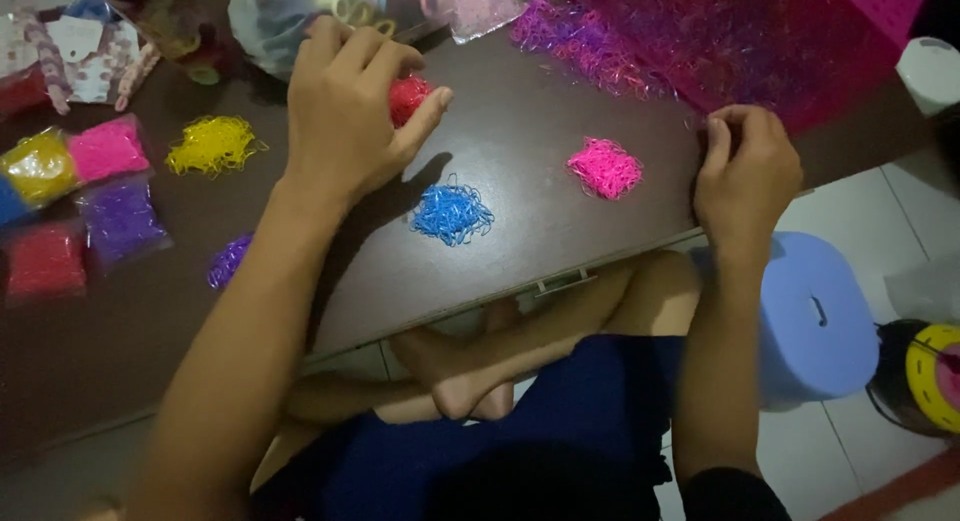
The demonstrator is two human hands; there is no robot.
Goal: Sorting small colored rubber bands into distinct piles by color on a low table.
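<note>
My left hand (345, 106) rests on the dark brown table (520, 151), its fingers curled around a red clump of small rubber bands (407, 96). My right hand (745, 166) sits at the table's right edge with fingertips pinched together at the edge of a big pink-purple heap of bands (720, 31); what it pinches is too small to tell. Between the hands lie a blue pile (452, 214) and a pink pile (605, 168) of bands.
A yellow pile (212, 145) and a small purple pile (228, 261) lie left. Clear bags of sorted bands (75, 196) sit at the far left, and a bag of mixed items (300, 11) at the back. A light blue stool (815, 321) stands at right.
</note>
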